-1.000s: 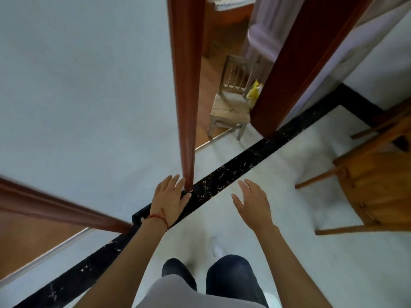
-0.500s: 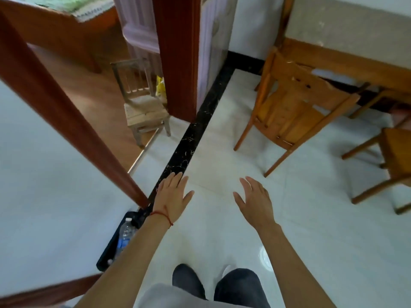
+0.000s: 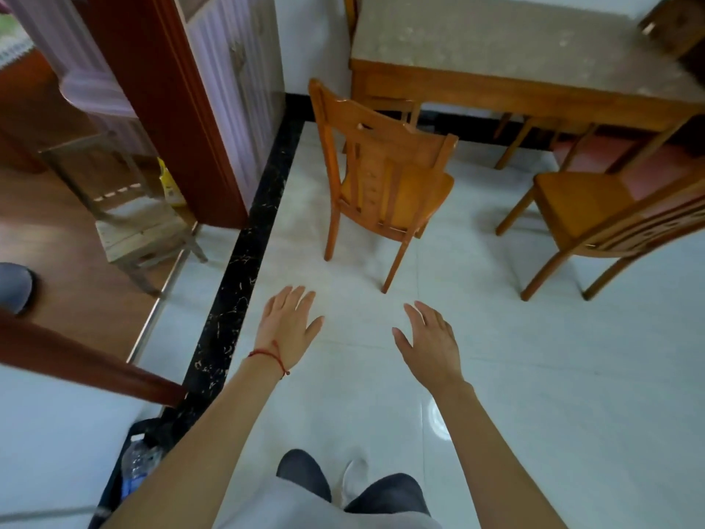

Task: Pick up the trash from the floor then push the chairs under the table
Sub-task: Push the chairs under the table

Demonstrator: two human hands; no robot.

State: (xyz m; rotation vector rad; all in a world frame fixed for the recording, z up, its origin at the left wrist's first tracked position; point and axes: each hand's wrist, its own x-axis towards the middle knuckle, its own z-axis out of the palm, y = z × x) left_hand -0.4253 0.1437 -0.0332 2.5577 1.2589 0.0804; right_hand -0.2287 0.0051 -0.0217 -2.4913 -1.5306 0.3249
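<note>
Two orange wooden chairs stand pulled out from the table (image 3: 507, 89). The nearer chair (image 3: 385, 177) is straight ahead with its back towards me; a second chair (image 3: 606, 219) stands at the right. My left hand (image 3: 288, 324) and my right hand (image 3: 429, 343) are both stretched forward over the white floor, fingers straight, holding nothing. They hover short of the nearer chair's rear legs. At the lower left, a black bin (image 3: 126, 475) holds a plastic bottle (image 3: 137, 463), partly hidden by my left forearm.
A dark red door frame (image 3: 168, 108) and an open doorway lie to the left, with a small pale wooden chair (image 3: 133, 219) inside. A black marble strip (image 3: 244, 261) runs along the floor. Further chairs sit tucked under the table's far side.
My view has swung right from the doorway to the table and chairs. The chairs have come closer and more central. Both hands stay stretched out and empty.
</note>
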